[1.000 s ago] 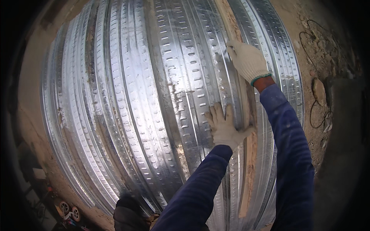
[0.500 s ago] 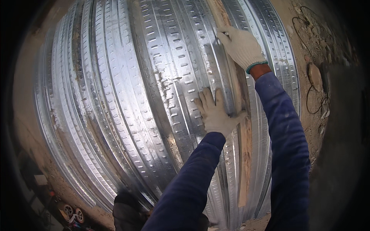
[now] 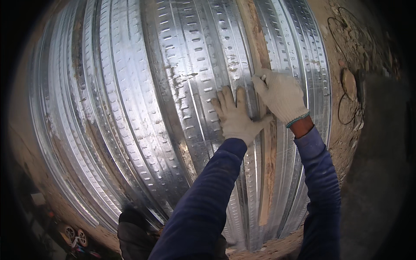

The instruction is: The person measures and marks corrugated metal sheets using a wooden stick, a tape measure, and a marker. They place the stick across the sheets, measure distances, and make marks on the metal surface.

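Note:
My left hand [image 3: 237, 119], in a pale work glove, lies flat with fingers spread on a ribbed metal decking sheet [image 3: 193, 56]. Its thumb reaches across a long narrow wooden strip [image 3: 268, 177] that runs lengthwise over the metal. Beside the strip and slightly farther off, my right hand [image 3: 284, 96] is closed, thumb and forefinger pinched at the wood's edge. It wears a knit glove with a green cuff edge. Whatever is inside that pinch, if anything, is too small or hidden to make out.
More shiny embossed metal sheets [image 3: 125, 73] spread out to the left, dirt-stained in places. Bare earth with rubble and a dark looped cable [image 3: 342, 110] borders the right side. At lower left stands a small wheeled object [image 3: 76, 235]. My dark trouser leg [image 3: 135, 234] shows below.
My right hand has slid nearer along the wooden strip, toward my left hand, still pinched. The left hand keeps its place on the metal while the whole view has shifted slightly.

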